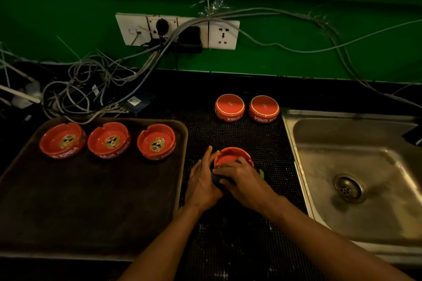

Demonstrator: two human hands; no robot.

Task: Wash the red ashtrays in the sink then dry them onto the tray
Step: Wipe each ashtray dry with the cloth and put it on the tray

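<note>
We start at the red ashtray (231,155) in our hands, held open side up over the black mesh mat (239,134), between the tray's right edge and the sink's left rim; our left hand (202,180) cups its near-left wall with the fingers laid fairly straight along it, while our right hand (239,178) curls round a dark cloth (218,179) with a green patch and presses it on the near rim, so this looks like the drying wipe. The likeliest trouble, as we judge it, is a slip: if the glaze is wet and the left hand only braces the ashtray, a hard push of the cloth could twist it out and knock it onto the counter. The inside is half hidden by the right hand, so we may miss damp spots and carry water over. Three ashtrays (109,140) stand in a row along the far edge of the tray (91,201), open side up; setting this one down hastily could clip the rightmost, which sits near the tray's far right corner. Two more ashtrays (246,107) rest upside down at the mat's far edge, just beside the sink (356,166); a careless reach could sweep them off. Loose cables (91,84) lie at the counter's far left under the wall sockets (178,31), and drips flung that way would be a real hazard
</note>
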